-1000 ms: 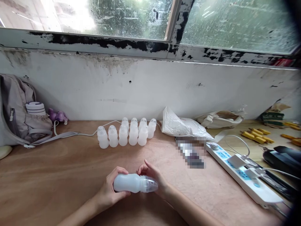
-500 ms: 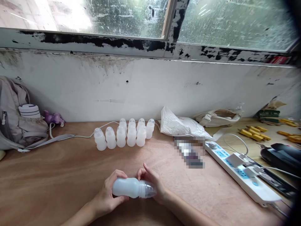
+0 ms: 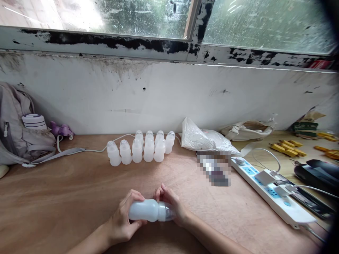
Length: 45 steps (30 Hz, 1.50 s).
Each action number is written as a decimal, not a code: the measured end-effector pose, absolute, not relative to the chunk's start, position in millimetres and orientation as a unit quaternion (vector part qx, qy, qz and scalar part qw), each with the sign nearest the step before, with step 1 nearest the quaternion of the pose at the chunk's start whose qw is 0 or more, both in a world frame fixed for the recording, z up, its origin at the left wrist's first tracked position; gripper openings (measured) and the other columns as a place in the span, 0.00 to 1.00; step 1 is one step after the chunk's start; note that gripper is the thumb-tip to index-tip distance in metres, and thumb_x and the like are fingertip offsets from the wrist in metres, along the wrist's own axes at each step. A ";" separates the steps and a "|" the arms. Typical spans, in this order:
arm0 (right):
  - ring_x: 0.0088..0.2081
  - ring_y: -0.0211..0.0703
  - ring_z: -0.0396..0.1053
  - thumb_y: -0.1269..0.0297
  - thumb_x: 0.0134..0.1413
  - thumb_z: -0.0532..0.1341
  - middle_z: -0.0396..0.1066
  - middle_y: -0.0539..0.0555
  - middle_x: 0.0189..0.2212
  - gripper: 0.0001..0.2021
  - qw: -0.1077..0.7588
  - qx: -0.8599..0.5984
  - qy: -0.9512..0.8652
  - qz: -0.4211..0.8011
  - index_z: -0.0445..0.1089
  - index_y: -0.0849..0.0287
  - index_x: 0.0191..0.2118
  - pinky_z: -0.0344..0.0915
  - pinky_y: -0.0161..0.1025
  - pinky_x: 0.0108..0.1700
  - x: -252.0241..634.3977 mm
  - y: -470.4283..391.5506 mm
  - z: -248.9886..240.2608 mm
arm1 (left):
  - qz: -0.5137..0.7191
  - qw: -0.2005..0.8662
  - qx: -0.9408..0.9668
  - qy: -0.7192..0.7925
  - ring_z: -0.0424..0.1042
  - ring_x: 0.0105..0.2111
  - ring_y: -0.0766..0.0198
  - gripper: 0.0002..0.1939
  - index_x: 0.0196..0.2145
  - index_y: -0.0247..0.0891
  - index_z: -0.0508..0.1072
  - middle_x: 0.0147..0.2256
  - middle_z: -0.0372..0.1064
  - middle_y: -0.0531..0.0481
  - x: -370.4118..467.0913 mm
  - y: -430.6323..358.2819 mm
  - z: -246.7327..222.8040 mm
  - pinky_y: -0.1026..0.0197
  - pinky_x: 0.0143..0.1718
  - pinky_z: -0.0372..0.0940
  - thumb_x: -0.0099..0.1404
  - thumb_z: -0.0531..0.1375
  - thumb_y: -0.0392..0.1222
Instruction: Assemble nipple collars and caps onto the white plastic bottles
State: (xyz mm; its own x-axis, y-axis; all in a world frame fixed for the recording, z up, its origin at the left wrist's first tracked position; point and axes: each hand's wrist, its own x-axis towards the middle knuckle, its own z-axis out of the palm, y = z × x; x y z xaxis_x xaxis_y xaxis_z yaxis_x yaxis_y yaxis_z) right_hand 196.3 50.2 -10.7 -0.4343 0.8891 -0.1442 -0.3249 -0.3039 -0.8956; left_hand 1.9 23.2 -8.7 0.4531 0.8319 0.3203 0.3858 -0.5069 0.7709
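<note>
A frosted baby bottle (image 3: 147, 210) with a clear cap lies sideways between my hands, low over the wooden table, its cap pointing right. My left hand (image 3: 122, 219) is closed round the base end, with the thumb below and the fingers above. Against the capped end, my right hand (image 3: 177, 206) is curled with its fingers bent behind the bottle, partly hidden by it. Farther back, several similar white bottles (image 3: 137, 151) stand upright in two rows.
A power strip (image 3: 275, 197) with plugged-in chargers lies on the right. White plastic packaging (image 3: 197, 137) and a pixelated item (image 3: 214, 169) are behind my right hand. On the left sit a backpack (image 3: 13, 123) and a purple toy (image 3: 60, 129). Yellow blocks (image 3: 287, 148) lie far right.
The bottle and my left hand have shifted very slightly right in view. The grip looks the same, and the whole view has tilted a little.
</note>
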 end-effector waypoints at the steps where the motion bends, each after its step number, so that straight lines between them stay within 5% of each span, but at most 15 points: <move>1: 0.25 0.36 0.56 0.51 0.56 0.46 0.57 0.50 0.20 0.23 0.417 -0.336 -0.427 0.729 0.62 0.62 0.20 0.52 0.34 0.29 196.1 49.7 -10.7 | 0.353 0.311 0.795 0.383 0.64 0.39 0.60 0.24 0.41 0.41 0.56 0.39 0.59 0.48 1.7 22.8 -9.5 0.58 0.40 0.61 0.48 0.60 0.31; 19: 0.24 0.34 0.52 0.52 0.51 0.51 0.56 0.49 0.20 0.19 0.387 -0.371 -0.496 0.683 0.60 0.63 0.19 0.48 0.33 0.27 201.2 48.0 -0.1 | 0.387 0.224 0.824 0.348 0.65 0.40 0.57 0.24 0.44 0.40 0.56 0.40 0.58 0.44 4.5 15.3 -16.9 0.55 0.40 0.62 0.50 0.59 0.31; 23: 0.20 0.33 0.51 0.49 0.53 0.48 0.55 0.48 0.18 0.22 0.315 -0.384 -0.549 0.672 0.61 0.62 0.19 0.46 0.33 0.23 208.4 53.4 22.6 | 0.341 0.217 0.839 0.365 0.65 0.40 0.57 0.24 0.46 0.42 0.55 0.41 0.61 0.44 10.9 11.5 4.1 0.56 0.41 0.62 0.52 0.59 0.34; 28: 0.22 0.35 0.55 0.49 0.56 0.45 0.60 0.50 0.18 0.26 0.282 -0.410 -0.748 0.441 0.62 0.61 0.17 0.48 0.35 0.27 206.6 50.6 74.3 | 0.237 0.262 0.868 0.348 0.62 0.44 0.54 0.30 0.51 0.42 0.55 0.45 0.62 0.43 22.6 15.9 45.2 0.54 0.44 0.61 0.52 0.60 0.41; 33: 0.21 0.36 0.55 0.50 0.57 0.45 0.60 0.51 0.18 0.26 0.317 -0.392 -0.795 0.337 0.63 0.60 0.17 0.47 0.35 0.27 202.8 48.1 103.1 | 0.259 0.207 0.879 0.344 0.63 0.44 0.56 0.24 0.49 0.41 0.59 0.44 0.64 0.45 29.8 30.3 67.5 0.55 0.45 0.60 0.55 0.57 0.38; 39: 0.23 0.38 0.60 0.48 0.57 0.43 0.65 0.52 0.19 0.28 0.358 -0.418 -0.750 0.367 0.67 0.60 0.19 0.51 0.35 0.27 201.2 53.0 106.8 | 0.228 0.147 0.895 0.353 0.65 0.37 0.56 0.22 0.47 0.40 0.61 0.38 0.66 0.46 31.0 37.4 75.1 0.56 0.36 0.63 0.54 0.58 0.41; 45: 0.23 0.38 0.63 0.40 0.51 0.42 0.67 0.56 0.23 0.32 0.406 -0.449 -0.624 0.495 0.68 0.63 0.22 0.58 0.33 0.22 210.1 71.0 97.2 | 0.278 0.269 0.816 0.429 0.68 0.35 0.60 0.20 0.42 0.40 0.62 0.38 0.67 0.47 30.5 39.7 55.4 0.59 0.35 0.65 0.53 0.60 0.46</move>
State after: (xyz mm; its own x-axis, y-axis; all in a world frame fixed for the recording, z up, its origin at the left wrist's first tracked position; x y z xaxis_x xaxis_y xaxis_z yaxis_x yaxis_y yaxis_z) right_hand 210.1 71.0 97.2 -0.2678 0.9614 0.0627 0.1578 0.1080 -0.9816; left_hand 30.5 39.7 55.4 0.4777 0.8498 0.2229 0.5503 -0.4872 0.6781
